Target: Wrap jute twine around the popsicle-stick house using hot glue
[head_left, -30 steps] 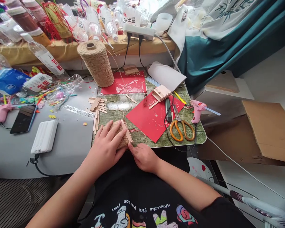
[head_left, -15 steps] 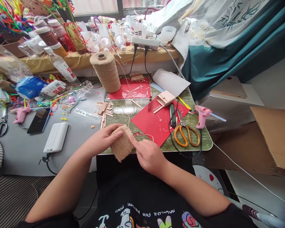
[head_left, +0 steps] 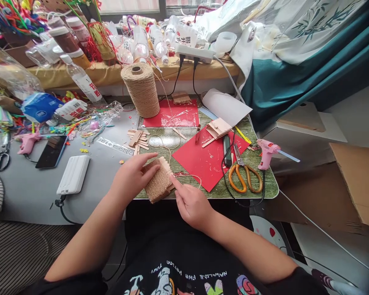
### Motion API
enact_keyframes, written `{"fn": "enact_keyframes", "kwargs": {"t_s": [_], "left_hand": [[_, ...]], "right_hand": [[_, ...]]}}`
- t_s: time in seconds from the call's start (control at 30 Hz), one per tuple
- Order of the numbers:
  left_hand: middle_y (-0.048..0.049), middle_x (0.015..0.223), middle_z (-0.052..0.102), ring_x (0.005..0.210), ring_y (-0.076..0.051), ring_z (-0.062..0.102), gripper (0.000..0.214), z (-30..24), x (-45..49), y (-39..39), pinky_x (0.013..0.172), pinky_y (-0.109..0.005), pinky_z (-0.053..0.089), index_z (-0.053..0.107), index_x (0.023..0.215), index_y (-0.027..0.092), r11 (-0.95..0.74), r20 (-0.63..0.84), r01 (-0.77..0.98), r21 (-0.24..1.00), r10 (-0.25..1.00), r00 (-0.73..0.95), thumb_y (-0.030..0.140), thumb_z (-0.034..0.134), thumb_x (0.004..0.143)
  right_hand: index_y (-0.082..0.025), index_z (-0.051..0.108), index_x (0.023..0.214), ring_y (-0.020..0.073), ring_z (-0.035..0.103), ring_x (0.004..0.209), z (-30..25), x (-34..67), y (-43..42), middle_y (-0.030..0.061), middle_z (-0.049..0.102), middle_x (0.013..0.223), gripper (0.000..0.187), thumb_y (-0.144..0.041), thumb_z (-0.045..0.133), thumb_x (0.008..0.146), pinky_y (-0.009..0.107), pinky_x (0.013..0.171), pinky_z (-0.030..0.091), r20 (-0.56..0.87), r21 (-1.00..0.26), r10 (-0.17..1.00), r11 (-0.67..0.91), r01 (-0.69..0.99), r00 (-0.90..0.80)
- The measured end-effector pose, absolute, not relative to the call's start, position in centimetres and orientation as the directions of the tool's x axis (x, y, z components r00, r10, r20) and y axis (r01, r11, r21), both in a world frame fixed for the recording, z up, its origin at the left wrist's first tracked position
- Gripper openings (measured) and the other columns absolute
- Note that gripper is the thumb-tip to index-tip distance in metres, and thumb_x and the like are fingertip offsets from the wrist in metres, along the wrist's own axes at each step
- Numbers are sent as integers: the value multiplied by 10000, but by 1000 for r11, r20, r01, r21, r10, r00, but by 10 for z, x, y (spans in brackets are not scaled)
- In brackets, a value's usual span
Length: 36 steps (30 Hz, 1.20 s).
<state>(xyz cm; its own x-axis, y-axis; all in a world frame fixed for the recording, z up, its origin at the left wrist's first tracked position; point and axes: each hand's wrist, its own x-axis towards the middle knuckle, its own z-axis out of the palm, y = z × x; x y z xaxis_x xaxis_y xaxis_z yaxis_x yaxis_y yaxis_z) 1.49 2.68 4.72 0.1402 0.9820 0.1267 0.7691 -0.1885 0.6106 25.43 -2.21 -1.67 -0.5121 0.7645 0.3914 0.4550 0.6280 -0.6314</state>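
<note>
My left hand (head_left: 131, 177) rests with fingers spread on a small panel of wooden sticks wrapped in jute twine (head_left: 158, 183), pressing it against the green board (head_left: 258, 188). My right hand (head_left: 192, 203) has its index finger stretched out, touching the panel's right edge, the other fingers curled. A strand of twine (head_left: 169, 149) runs from the panel up to the big jute spool (head_left: 141, 90) at the back.
On the board lie red paper sheets (head_left: 203, 162), loose wooden sticks (head_left: 137, 138), orange scissors (head_left: 244, 174), a pink glue gun (head_left: 267, 151) and a small stick model (head_left: 218, 128). Left are a white power bank (head_left: 74, 174), a phone (head_left: 51, 150) and bottles. Cardboard (head_left: 356, 180) is right.
The view has lifted slightly. My left hand spread flatter over the wrapped panel, and my right index finger slid down along its right edge. The panel has turned a little.
</note>
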Motion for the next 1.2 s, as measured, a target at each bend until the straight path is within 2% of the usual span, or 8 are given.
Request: {"fn": "enact_keyframes", "kwargs": {"t_s": [0.07,0.17,0.33,0.67,0.8,0.93,1.07,1.2], "left_hand": [[-81,1449,676,1337,-292,634,409,51,19,21,1164,-499,509,676,1386,281,-363,235,758,542,931,278,429,646,1006],[-84,1502,630,1393,-285,597,376,48,22,17,1186,-504,505,681,1373,298,-477,242,692,542,877,414,385,649,1008],[-77,1488,634,1380,-272,606,324,35,21,18,1183,-488,514,717,1306,298,-444,251,671,594,895,370,383,681,995],[-74,1509,623,1381,-280,603,276,34,24,14,1192,-501,493,738,1244,294,-406,257,666,626,914,315,383,692,986],[-57,1542,597,1419,-280,560,193,35,26,10,1194,-505,469,750,1166,287,-459,328,702,545,887,325,338,704,985],[-26,1348,732,1350,-268,604,139,35,24,10,1142,-491,449,760,1098,301,-611,436,699,372,779,449,241,717,980],[-24,1171,779,1128,-208,687,208,36,21,15,981,-401,497,736,1186,295,-700,403,611,370,713,574,210,691,1002],[-29,1187,766,1123,-218,675,190,37,20,18,974,-410,498,736,1167,290,-714,391,598,364,700,598,217,704,995]], "right_hand": [[-163,324,1672,240,634,768,-16,255,-22,66,687,854,597,-167,382,1078,384,702,563,374,-681,783,596,426,-498],[-192,389,1648,243,676,826,-12,255,-24,82,720,924,563,-190,396,1085,399,766,591,327,-776,816,520,357,-477],[-183,434,1619,208,661,783,-10,255,-34,48,684,855,516,-241,398,1108,357,755,584,252,-900,856,379,216,-450],[-205,441,1525,142,515,654,-33,252,-52,-45,472,741,411,-339,388,1140,281,659,495,118,-992,906,129,-2,-406],[-212,459,1520,146,527,683,-35,250,-54,-35,491,764,413,-364,404,1140,295,682,491,115,-993,907,93,-74,-405],[-237,472,1514,139,477,658,-34,252,-53,-41,467,755,393,-339,418,1138,281,652,441,99,-994,904,69,-86,-417],[-247,449,1541,143,455,644,-33,254,-52,-41,443,749,413,-320,408,1137,277,630,425,98,-995,901,88,-43,-424],[-245,381,1632,172,511,686,-33,256,-50,-21,471,752,510,-290,407,1125,311,684,492,139,-982,890,179,53,-434]]}}
